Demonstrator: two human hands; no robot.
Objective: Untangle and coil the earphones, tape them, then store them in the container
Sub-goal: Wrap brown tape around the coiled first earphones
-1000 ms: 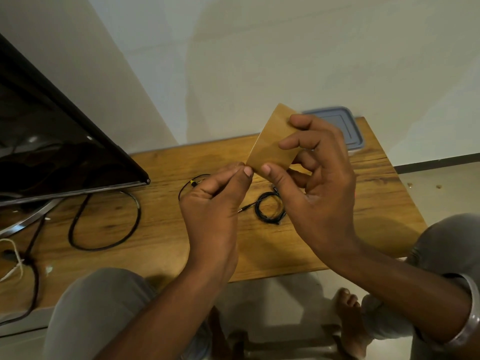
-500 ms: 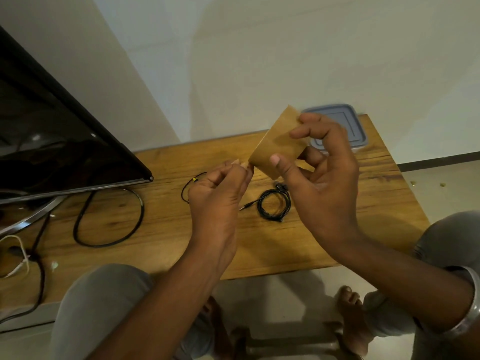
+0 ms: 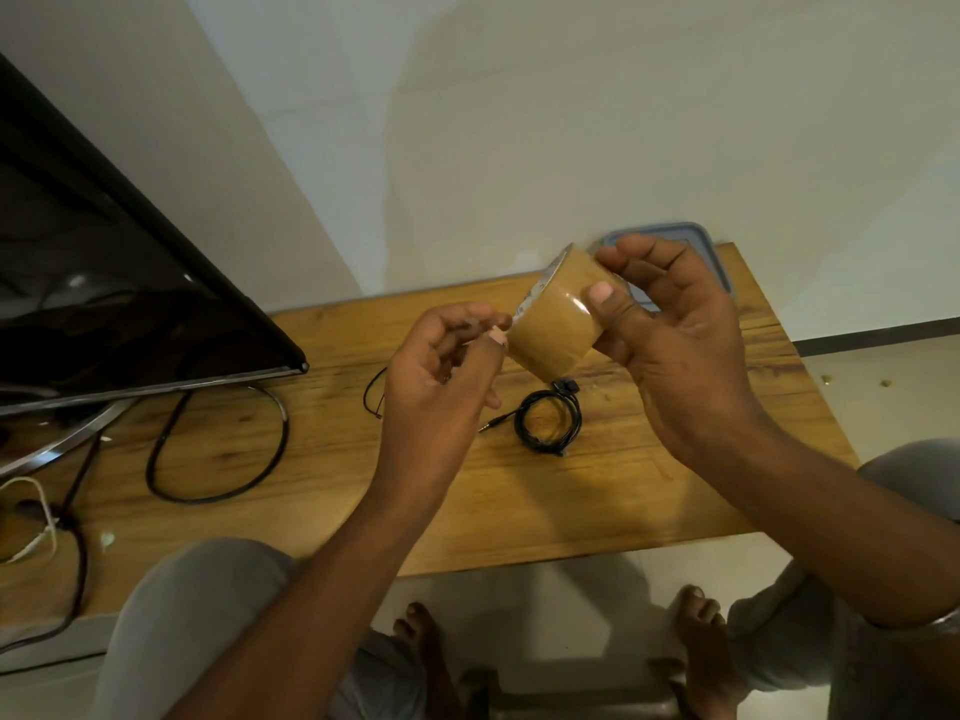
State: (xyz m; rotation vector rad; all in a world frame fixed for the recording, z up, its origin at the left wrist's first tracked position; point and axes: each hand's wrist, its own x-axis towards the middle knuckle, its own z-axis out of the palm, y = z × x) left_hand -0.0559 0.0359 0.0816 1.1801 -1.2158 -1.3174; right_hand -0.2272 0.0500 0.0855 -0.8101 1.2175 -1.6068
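Observation:
My right hand (image 3: 670,330) grips a brown tape roll (image 3: 556,324) above the wooden table (image 3: 649,501), thumb on its outer face. My left hand (image 3: 441,376) picks at the roll's edge with thumb and fingertips; whether it has hold of the tape end is unclear. Black earphones (image 3: 548,420) lie coiled on the table below the roll, with the jack plug (image 3: 491,423) sticking out to the left. A grey-lidded container (image 3: 711,252) sits at the table's far right corner, mostly behind my right hand.
A dark monitor (image 3: 130,314) on a metal stand fills the left side, with a thick black cable (image 3: 223,459) looped on the table below it. Another thin black wire (image 3: 371,397) curves behind my left hand. White cords (image 3: 36,532) lie at the far left edge. My knees and feet show under the table.
My right hand has turned the roll so its curved face and rim show, and both hands have risen a little. The left fingertips stay at the roll's edge.

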